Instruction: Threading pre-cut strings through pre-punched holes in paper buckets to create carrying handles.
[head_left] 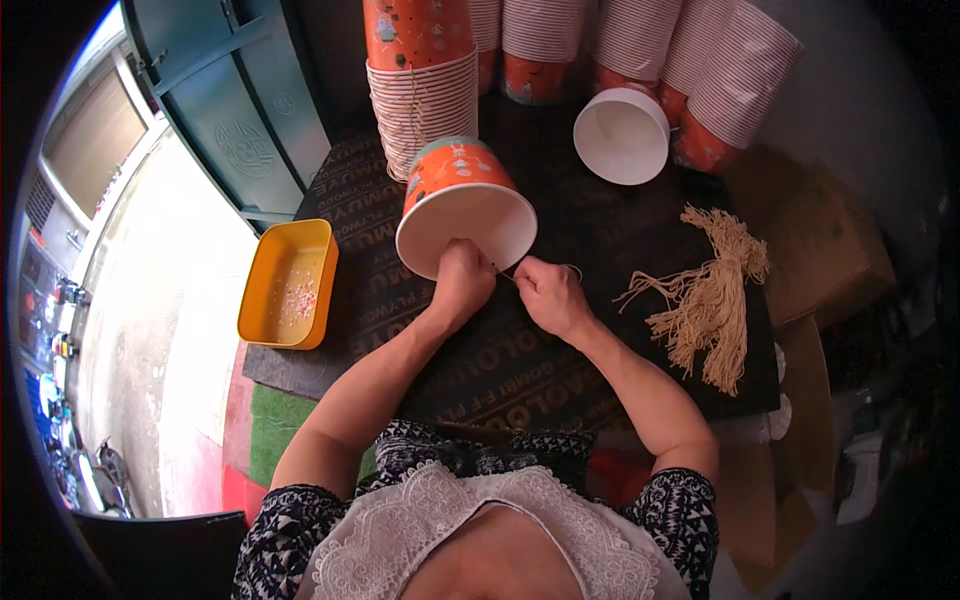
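Note:
An orange printed paper bucket (462,172) lies tilted on the dark board, its white mouth turned toward me. My left hand (466,275) is closed at the lower rim, with its curled fingers partly inside the mouth. Just to the right, my right hand (552,295) pinches a thin cord that runs from the rim area, and a small loop of it shows beyond the knuckles. The two hands almost meet. What exactly sits between the left fingertips is hidden.
A yellow tub (320,285) with small pale and pink bits stands on the left. To the right lies a bundle of beige cords (738,300). Stacked paper buckets (425,110) stand at the back, near a single white-mouthed bucket (622,136). A cardboard box (830,250) is at far right.

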